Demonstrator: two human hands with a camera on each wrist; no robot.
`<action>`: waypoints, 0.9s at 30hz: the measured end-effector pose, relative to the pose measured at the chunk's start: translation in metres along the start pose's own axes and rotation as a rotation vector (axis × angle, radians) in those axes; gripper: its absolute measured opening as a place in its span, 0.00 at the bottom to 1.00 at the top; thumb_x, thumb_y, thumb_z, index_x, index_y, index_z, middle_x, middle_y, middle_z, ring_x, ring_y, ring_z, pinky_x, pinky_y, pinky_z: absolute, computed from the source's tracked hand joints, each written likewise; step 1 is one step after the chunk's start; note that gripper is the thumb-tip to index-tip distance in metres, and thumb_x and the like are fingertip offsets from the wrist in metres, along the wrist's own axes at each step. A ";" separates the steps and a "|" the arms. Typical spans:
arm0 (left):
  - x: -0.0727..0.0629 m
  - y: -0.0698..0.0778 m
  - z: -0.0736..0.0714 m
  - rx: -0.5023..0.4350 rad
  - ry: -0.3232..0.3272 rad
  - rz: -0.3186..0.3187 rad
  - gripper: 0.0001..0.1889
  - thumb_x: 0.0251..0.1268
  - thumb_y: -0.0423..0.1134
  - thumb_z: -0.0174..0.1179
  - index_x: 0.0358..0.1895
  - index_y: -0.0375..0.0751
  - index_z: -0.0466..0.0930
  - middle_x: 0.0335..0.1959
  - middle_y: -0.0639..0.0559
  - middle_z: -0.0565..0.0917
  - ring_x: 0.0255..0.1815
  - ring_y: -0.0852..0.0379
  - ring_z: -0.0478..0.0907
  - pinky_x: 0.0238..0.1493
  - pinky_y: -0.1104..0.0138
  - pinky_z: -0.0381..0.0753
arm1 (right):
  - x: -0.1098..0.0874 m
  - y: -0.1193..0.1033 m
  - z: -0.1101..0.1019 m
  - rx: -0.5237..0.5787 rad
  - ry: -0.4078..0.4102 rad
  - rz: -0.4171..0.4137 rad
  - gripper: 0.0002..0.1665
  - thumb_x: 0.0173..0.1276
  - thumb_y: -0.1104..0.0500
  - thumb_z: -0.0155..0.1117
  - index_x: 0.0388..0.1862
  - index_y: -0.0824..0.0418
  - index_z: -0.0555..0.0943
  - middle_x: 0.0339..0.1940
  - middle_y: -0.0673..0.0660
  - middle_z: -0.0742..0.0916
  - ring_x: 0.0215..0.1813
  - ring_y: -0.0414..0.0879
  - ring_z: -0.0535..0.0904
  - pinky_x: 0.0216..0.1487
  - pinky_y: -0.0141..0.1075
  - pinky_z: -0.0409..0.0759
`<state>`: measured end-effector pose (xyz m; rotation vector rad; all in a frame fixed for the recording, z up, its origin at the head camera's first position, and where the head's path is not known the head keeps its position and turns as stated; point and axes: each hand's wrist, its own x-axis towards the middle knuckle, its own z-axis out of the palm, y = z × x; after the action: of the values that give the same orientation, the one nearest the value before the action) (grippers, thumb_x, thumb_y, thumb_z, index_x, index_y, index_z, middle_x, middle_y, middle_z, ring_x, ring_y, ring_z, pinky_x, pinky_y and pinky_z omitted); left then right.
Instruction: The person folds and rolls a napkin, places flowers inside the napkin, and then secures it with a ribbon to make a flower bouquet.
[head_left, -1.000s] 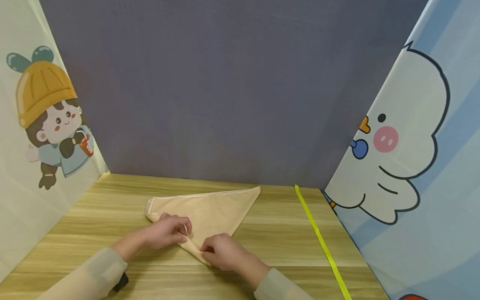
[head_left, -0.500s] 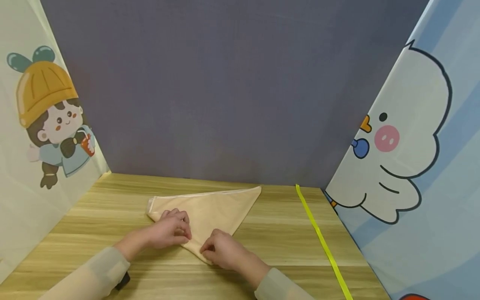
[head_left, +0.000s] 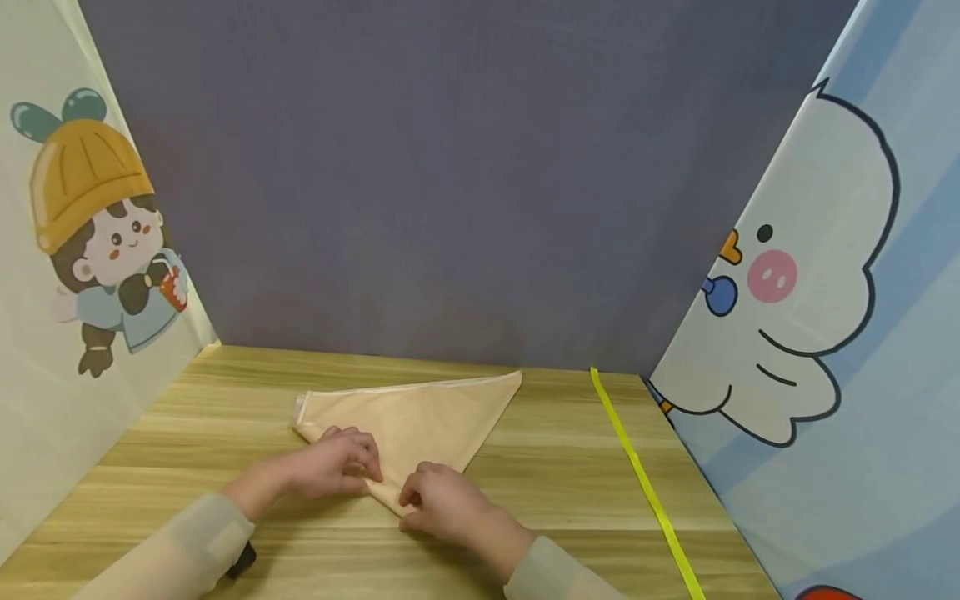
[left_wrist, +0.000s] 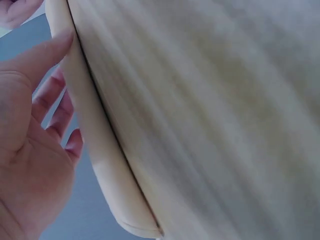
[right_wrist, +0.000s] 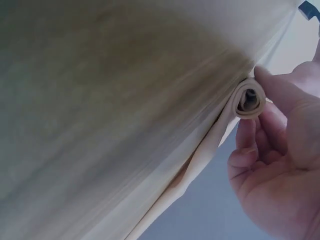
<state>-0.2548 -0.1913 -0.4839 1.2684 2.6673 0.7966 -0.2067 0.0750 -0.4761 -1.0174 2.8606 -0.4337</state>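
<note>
A beige cloth [head_left: 427,425] lies on the table, roughly triangular, with its near edge turned into a narrow roll. My left hand [head_left: 337,463] pinches that roll midway along; in the left wrist view the thumb [left_wrist: 60,45] presses on one side of the roll [left_wrist: 107,170] and the fingers lie behind it. At the near end my right hand [head_left: 444,502] holds the cloth between thumb and curled fingers. The coiled end of the roll [right_wrist: 250,100] shows beside the thumb in the right wrist view. A pale strip [head_left: 300,410] marks the cloth's left corner.
A yellow strip [head_left: 637,471] runs along the right part of the wooden table [head_left: 555,500]. Behind the table stands a grey panel [head_left: 450,183], with cartoon-printed sheets at left and right. A small black object [head_left: 242,562] shows beside the left sleeve.
The cloth's near edge by the right hand has been rolled slightly farther from me. The left fingers lifted and shifted, then came back down at the roll. The far edge stays put.
</note>
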 end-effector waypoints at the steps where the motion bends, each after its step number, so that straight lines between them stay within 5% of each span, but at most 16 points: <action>1: 0.000 -0.001 0.001 0.002 0.007 0.001 0.05 0.68 0.42 0.76 0.44 0.58 0.94 0.46 0.67 0.84 0.53 0.66 0.74 0.55 0.59 0.60 | 0.000 -0.001 0.000 -0.008 0.004 -0.002 0.10 0.65 0.51 0.83 0.43 0.49 0.93 0.34 0.38 0.82 0.36 0.29 0.72 0.43 0.23 0.76; 10: -0.001 -0.009 0.005 0.064 0.076 0.130 0.04 0.71 0.46 0.74 0.44 0.59 0.95 0.41 0.68 0.88 0.47 0.68 0.76 0.50 0.63 0.58 | -0.002 -0.001 -0.004 -0.048 0.012 -0.020 0.03 0.73 0.54 0.76 0.43 0.47 0.93 0.35 0.38 0.89 0.39 0.28 0.80 0.46 0.25 0.80; 20: -0.002 0.006 0.004 0.027 0.046 0.007 0.03 0.74 0.45 0.72 0.44 0.59 0.95 0.37 0.74 0.88 0.41 0.71 0.70 0.49 0.64 0.59 | -0.006 0.009 -0.001 0.046 0.024 0.029 0.05 0.76 0.57 0.73 0.44 0.47 0.93 0.40 0.39 0.93 0.42 0.29 0.84 0.47 0.28 0.83; 27: -0.002 0.006 0.006 -0.041 0.048 -0.073 0.06 0.74 0.45 0.73 0.40 0.60 0.83 0.29 0.74 0.82 0.37 0.70 0.70 0.51 0.62 0.61 | -0.005 0.017 -0.001 0.138 0.012 0.066 0.04 0.79 0.57 0.72 0.44 0.47 0.90 0.39 0.42 0.93 0.41 0.30 0.84 0.45 0.29 0.83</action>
<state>-0.2478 -0.1869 -0.4861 1.1504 2.7017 0.8778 -0.2134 0.0914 -0.4802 -0.8974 2.8187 -0.6243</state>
